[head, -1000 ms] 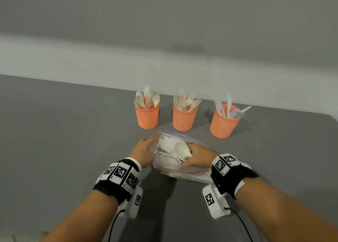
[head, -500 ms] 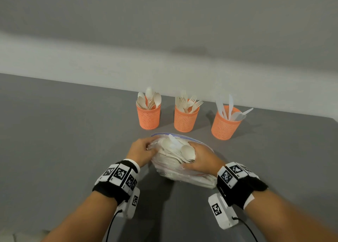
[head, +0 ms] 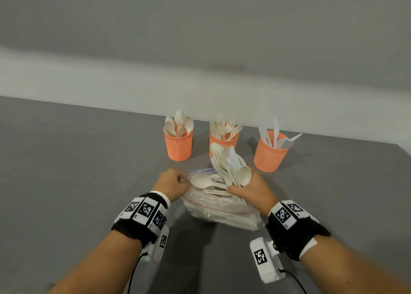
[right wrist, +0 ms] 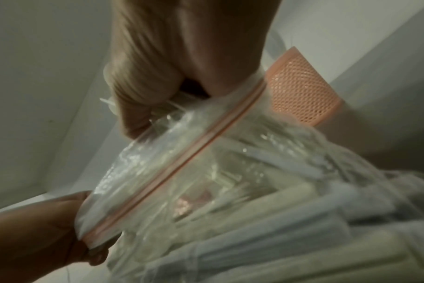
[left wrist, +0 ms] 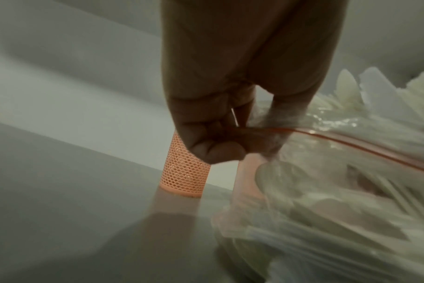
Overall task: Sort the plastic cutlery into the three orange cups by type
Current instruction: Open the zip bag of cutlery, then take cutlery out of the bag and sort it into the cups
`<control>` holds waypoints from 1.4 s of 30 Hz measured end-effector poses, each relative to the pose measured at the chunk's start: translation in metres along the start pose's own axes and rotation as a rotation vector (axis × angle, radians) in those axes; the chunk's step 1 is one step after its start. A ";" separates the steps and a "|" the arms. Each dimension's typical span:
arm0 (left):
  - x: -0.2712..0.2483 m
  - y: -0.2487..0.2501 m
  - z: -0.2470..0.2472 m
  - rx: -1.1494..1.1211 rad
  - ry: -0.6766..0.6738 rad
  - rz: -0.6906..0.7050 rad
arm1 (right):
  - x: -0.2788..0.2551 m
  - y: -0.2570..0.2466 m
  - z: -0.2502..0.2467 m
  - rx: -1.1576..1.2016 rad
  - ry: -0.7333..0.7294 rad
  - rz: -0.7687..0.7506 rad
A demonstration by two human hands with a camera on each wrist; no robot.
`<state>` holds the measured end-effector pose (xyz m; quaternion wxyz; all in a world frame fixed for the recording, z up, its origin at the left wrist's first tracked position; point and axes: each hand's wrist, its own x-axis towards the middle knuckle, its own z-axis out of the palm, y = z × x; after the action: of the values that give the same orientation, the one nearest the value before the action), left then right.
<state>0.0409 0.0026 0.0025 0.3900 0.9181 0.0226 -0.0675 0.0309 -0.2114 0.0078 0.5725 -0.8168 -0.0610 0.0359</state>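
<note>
Three orange mesh cups stand in a row at the back of the grey table: the left cup (head: 178,146) holds spoons, the middle cup (head: 222,141) forks, the right cup (head: 269,152) knives. A clear zip bag (head: 222,211) full of white cutlery lies in front of them. My left hand (head: 172,183) pinches the bag's rim (left wrist: 232,132) at its left side. My right hand (head: 250,189) grips a bundle of cutlery (head: 231,167), spoons and others mixed, lifted out of the bag's mouth. A loose spoon (head: 200,181) lies across the opening.
The grey table (head: 77,171) ends at a pale wall behind the cups. Its right edge runs close past the knife cup. Black wrist bands with white camera units hang under both forearms.
My right hand has pulled a bundle of cutlery up out of the bag and raised it toward the cups. The left hand keeps hold of the bag's rim.
</note>
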 end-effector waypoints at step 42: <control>0.017 0.091 -0.016 -1.176 -0.192 0.114 | 0.022 -0.083 0.014 0.384 -0.387 0.215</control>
<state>0.0678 -0.0490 0.0763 0.8360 0.5377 -0.0284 -0.1054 0.0460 -0.1675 0.0818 0.6871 -0.6734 -0.0741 0.2624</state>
